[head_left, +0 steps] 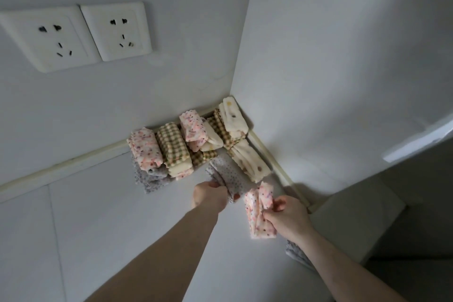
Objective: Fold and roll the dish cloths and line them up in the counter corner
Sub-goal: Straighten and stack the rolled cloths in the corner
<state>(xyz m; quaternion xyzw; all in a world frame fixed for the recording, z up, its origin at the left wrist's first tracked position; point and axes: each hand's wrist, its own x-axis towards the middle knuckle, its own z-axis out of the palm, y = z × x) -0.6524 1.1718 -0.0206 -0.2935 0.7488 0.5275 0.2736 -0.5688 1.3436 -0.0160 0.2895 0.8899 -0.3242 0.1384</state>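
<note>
Several rolled dish cloths lie packed in the counter corner: a pink speckled roll [146, 149], a green checked roll [174, 149], another pink speckled one [195, 129] and cream dotted rolls [232, 117] against the right wall. My left hand [208, 196] grips one end of a grey dotted rolled cloth [226, 174] just in front of the stack. My right hand [288, 216] pinches a loosely folded pink speckled cloth [258, 213] on the counter near the right wall.
Two white wall sockets [73, 34] sit on the back wall at upper left. A grey cloth [297, 254] peeks out under my right forearm. Another grey dotted cloth [149, 179] lies under the left rolls. The white counter [98, 216] spreads to the left.
</note>
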